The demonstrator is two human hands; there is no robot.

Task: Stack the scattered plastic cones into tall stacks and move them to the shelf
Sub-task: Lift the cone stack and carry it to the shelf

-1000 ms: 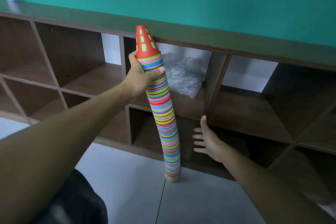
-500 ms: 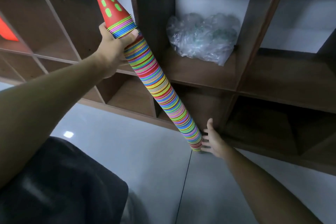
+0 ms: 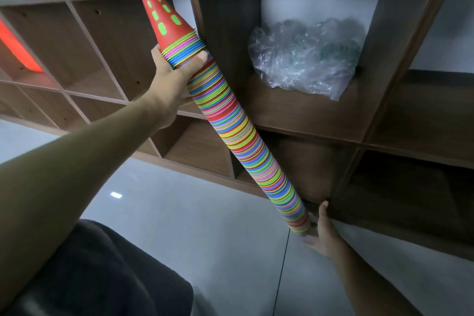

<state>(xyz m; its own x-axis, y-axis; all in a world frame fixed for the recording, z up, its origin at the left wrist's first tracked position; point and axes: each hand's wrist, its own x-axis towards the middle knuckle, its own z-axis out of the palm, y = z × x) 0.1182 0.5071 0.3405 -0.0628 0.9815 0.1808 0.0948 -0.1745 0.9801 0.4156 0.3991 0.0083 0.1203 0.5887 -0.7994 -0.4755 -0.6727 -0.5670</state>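
A tall stack of cones is being held tilted across the centre of the frame, its red tip at the upper left and its base at the lower right, in front of the shelf. The stack is being gripped near its top by the left hand, thumb and fingers curled round it just under the red cone. The base is being cupped by the right hand, fingers straight and touching the lowest rims; whether the base is being lifted clear of the floor cannot be told. A crumpled plastic bag is lying in the cubby at the upper right. Judging from the tilt, the stack is being brought toward a lower cubby. To be done well, the base should be supported from beneath so that no cones are shed, the top grip should be kept firm, and both ends should be moved together so that the stack is not bent or pulled apart against a divider
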